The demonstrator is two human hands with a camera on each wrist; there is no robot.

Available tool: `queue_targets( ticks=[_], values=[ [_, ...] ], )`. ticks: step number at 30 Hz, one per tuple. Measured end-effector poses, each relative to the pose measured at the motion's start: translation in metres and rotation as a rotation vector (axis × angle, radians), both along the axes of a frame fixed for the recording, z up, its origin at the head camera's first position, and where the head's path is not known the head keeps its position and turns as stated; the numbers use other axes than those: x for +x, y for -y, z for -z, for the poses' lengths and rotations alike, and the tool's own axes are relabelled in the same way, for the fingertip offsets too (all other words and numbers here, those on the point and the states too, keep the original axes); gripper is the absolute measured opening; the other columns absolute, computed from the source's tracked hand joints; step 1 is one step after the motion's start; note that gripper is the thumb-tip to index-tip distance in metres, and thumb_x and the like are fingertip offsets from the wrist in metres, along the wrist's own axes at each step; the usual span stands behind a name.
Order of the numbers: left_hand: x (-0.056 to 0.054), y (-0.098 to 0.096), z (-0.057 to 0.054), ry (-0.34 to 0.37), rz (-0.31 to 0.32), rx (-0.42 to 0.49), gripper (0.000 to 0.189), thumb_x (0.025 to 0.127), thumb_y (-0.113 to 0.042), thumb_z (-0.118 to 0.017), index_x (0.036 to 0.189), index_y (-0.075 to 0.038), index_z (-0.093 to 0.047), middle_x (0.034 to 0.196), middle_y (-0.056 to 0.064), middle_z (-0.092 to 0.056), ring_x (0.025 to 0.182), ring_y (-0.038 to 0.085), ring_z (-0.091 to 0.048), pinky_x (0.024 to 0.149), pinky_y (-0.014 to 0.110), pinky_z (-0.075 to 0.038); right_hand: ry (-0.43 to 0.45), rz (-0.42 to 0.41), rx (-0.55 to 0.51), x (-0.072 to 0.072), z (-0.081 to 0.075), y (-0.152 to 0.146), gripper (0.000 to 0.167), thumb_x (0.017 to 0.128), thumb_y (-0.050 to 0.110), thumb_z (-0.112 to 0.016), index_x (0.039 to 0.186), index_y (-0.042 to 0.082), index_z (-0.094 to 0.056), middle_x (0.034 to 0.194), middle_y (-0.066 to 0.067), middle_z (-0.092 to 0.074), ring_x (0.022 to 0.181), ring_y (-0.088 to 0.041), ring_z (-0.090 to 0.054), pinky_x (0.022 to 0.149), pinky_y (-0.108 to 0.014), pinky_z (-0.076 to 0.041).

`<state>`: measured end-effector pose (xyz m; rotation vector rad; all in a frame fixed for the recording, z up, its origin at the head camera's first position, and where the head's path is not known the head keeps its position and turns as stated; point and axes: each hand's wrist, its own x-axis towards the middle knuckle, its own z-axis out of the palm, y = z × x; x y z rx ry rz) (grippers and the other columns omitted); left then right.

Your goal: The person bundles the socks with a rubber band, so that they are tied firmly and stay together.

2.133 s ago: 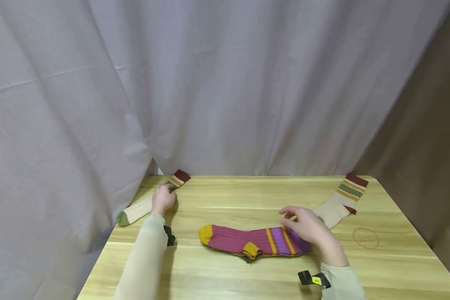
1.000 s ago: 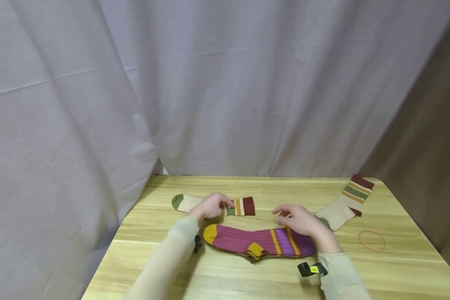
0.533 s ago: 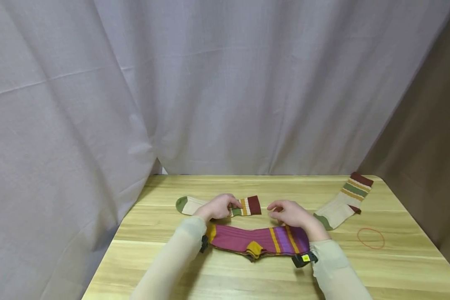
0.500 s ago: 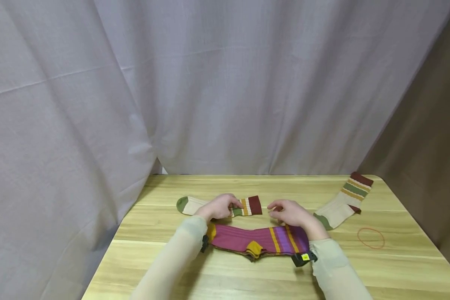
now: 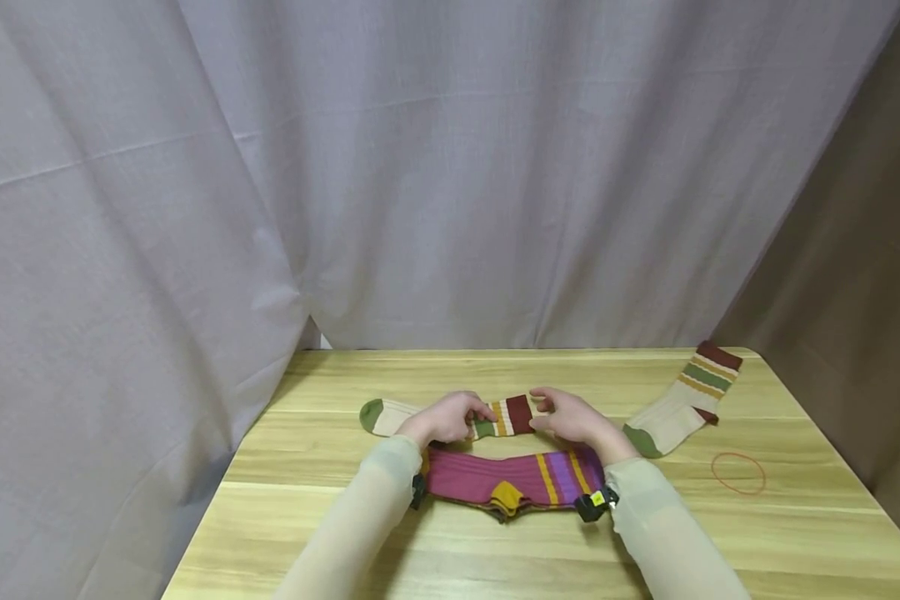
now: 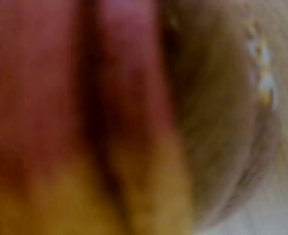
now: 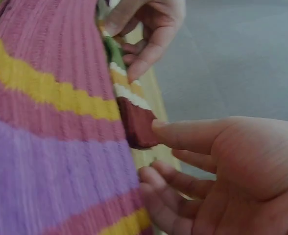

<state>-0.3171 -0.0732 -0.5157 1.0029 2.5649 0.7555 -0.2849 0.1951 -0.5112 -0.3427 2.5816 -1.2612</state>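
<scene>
My left hand (image 5: 450,417) pinches a cream ribbed sock (image 5: 520,414) with a green toe, striped leg and dark red cuff. The sock lies sideways behind the purple socks. My right hand (image 5: 572,415) is at its cuff; in the right wrist view one fingertip meets the cuff's corner, and the other fingers stand apart below it. Nearer me lie stacked magenta-purple socks (image 5: 472,477) with yellow heel and stripes, partly under my wrists. Their yellow toe is mostly hidden by my left wrist. Blurred magenta and yellow sock fabric (image 6: 31,98) fills much of the left wrist view.
A second cream sock (image 5: 671,417) with matching stripes lies at the right of the wooden table (image 5: 795,533). An orange-red rubber band (image 5: 712,467) lies in front of it. Grey curtain (image 5: 450,208) hangs along the table's back and sides.
My left hand has brought the cream sock from the far left to behind the purple socks, turning it sideways. My right hand has moved left and away from me to its cuff.
</scene>
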Motion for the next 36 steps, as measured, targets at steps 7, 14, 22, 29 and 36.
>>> queue_targets(
  ticks=[7,14,22,29,36],
  values=[
    [-0.003,0.002,0.005,0.010,-0.005,0.014,0.051,0.084,0.016,-0.075,0.127,-0.011,-0.079,0.111,0.008,-0.069,0.098,0.016,-0.061,0.088,0.025,-0.050,-0.045,0.030,-0.081,-0.011,0.010,0.017,0.044,0.090,-0.001,-0.077,0.124,-0.005,-0.049,0.118,-0.031,-0.064,0.091,-0.030,-0.065,0.074,-0.034,-0.052],
    [-0.005,0.004,0.008,0.027,-0.019,0.031,0.050,0.085,0.015,-0.075,0.127,-0.013,-0.079,0.111,0.004,-0.068,0.099,0.013,-0.061,0.090,0.025,-0.052,-0.107,-0.058,0.037,-0.015,0.014,0.022,0.029,0.087,-0.004,-0.080,0.112,0.002,-0.065,0.108,-0.017,-0.069,0.097,-0.030,-0.064,0.087,-0.046,-0.052],
    [-0.002,0.012,0.008,0.126,-0.085,0.134,0.046,0.089,0.011,-0.077,0.130,-0.008,-0.077,0.119,0.004,-0.072,0.107,0.018,-0.064,0.095,0.032,-0.054,-0.045,-0.049,0.082,-0.016,0.015,0.023,0.029,0.090,-0.003,-0.079,0.119,0.002,-0.073,0.112,-0.014,-0.071,0.099,-0.027,-0.063,0.089,-0.045,-0.051],
    [0.001,0.023,0.008,0.172,-0.115,0.218,0.040,0.095,0.002,-0.076,0.134,-0.006,-0.074,0.126,0.008,-0.075,0.114,0.024,-0.068,0.099,0.040,-0.055,-0.040,-0.034,0.093,-0.015,0.012,0.026,0.030,0.089,-0.006,-0.078,0.118,0.000,-0.072,0.110,-0.015,-0.071,0.100,-0.029,-0.064,0.091,-0.046,-0.052],
    [0.014,0.056,0.011,0.200,-0.275,0.418,0.034,0.100,-0.004,-0.071,0.134,0.001,-0.071,0.124,0.017,-0.074,0.107,0.026,-0.069,0.092,0.033,-0.055,-0.013,-0.004,0.069,-0.012,0.013,0.029,0.032,0.087,-0.010,-0.078,0.118,0.000,-0.072,0.111,-0.016,-0.070,0.099,-0.029,-0.063,0.090,-0.046,-0.053]
  ],
)
